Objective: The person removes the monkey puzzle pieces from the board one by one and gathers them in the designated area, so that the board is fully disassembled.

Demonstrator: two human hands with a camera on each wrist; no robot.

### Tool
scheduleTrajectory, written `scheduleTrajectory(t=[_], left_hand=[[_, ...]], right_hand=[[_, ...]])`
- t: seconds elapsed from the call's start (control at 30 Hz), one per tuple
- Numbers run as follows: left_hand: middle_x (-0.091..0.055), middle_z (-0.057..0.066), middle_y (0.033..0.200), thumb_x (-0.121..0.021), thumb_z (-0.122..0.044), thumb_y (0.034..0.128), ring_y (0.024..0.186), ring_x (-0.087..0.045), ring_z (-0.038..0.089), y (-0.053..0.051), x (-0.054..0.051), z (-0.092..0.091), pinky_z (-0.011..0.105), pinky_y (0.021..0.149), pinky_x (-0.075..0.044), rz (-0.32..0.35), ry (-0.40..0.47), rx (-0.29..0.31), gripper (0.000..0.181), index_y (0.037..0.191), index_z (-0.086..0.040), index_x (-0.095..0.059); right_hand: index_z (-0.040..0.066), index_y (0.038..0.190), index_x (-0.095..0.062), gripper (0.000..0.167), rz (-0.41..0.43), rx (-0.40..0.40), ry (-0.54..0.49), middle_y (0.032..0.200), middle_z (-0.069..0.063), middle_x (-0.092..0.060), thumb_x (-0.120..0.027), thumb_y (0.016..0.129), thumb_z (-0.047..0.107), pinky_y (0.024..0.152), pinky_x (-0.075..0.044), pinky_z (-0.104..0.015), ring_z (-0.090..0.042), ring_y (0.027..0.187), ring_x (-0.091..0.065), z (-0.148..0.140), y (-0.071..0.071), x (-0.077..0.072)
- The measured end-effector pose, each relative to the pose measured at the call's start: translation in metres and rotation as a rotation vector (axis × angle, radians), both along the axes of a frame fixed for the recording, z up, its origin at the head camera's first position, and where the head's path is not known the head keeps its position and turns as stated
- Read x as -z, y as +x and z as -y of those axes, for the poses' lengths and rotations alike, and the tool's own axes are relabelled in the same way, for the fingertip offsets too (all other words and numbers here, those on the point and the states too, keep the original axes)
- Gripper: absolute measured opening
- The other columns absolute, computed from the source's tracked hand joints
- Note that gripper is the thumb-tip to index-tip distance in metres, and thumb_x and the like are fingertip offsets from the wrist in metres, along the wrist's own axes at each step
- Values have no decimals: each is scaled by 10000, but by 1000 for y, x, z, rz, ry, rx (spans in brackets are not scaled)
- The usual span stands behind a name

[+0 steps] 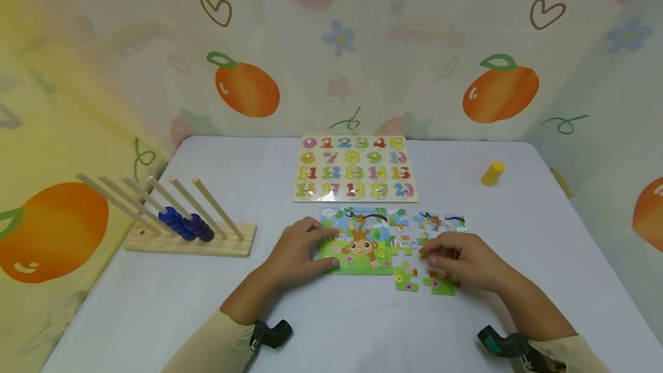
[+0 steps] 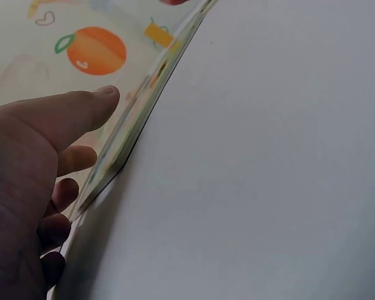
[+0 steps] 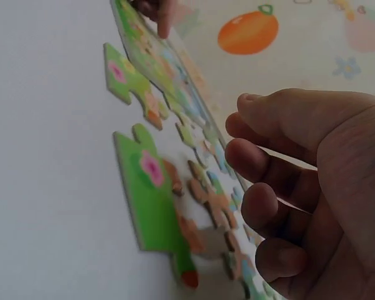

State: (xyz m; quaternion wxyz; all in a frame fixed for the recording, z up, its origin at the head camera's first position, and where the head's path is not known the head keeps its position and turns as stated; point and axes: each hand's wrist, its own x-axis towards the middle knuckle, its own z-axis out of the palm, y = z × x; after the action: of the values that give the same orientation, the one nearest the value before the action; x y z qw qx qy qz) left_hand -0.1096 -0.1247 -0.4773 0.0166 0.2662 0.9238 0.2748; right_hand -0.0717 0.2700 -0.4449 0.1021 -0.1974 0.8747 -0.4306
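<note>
A square puzzle board point(image 1: 357, 252) with a monkey on green grass lies mid-table. At its left side is my left hand point(image 1: 296, 253), thumb and forefinger stretched over the board's surface. In the left wrist view the thumb point(image 2: 87, 112) is straight and the other fingers are relaxed. Loose jigsaw pieces lie right of the board, among them a green corner piece point(image 1: 406, 285) and a wider green piece point(image 1: 441, 287) with a pink flower. My right hand point(image 1: 463, 258) hovers over these pieces, fingers loosely bent. Nothing shows between its fingers point(image 3: 259, 203) in the right wrist view.
Behind the puzzle lies a wooden number board point(image 1: 352, 164). At the left stands a wooden peg rack point(image 1: 228, 246) with upright sticks and blue rings point(image 1: 176, 223). A yellow cylinder point(image 1: 493, 173) is at the back right. Patterned cloth point(image 1: 362, 73) hangs behind the table.
</note>
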Motion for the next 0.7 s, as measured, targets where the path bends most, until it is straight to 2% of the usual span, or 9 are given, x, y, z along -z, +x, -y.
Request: scheduleTrajectory(t=[0.17,0.4,0.53,0.7], left_hand=[[-543,-39,1176,-898,-515,830,999,-468,140,1,1,-10,364,874,-398,14,-7,44,646,1403,-272,-727],[-537,-50,1165,-904,-530,824,1020,-457,146,1,1,-15,382,919,-387,14,-31,74,646,1392,-276,-732],[-543,-52,1160,-904,-537,823,1012,-452,144,2,1,-16,386,919,-383,9,-33,74,654,1397,-277,-728],[-544,-52,1154,-904,-542,822,999,-450,144,1,4,-16,380,904,-376,6,-29,74,659,1399,-280,-726]], right_hand=[[146,1141,-808,151,-8,-41,14,891,59,-666,-783,992,160,623,-499,-272,-136,724,-583,8,-10,-7],[115,1177,-789,188,-32,-147,-17,978,56,-700,-773,990,111,634,-511,-280,-140,738,-595,24,-30,-9],[113,1190,-781,195,38,-190,-42,1066,-14,-726,-774,997,135,563,-533,-305,-172,740,-608,34,-40,-8],[132,1222,-774,240,72,-233,-14,1144,-36,-741,-791,984,163,637,-537,-305,-187,815,-625,48,-53,-6]])
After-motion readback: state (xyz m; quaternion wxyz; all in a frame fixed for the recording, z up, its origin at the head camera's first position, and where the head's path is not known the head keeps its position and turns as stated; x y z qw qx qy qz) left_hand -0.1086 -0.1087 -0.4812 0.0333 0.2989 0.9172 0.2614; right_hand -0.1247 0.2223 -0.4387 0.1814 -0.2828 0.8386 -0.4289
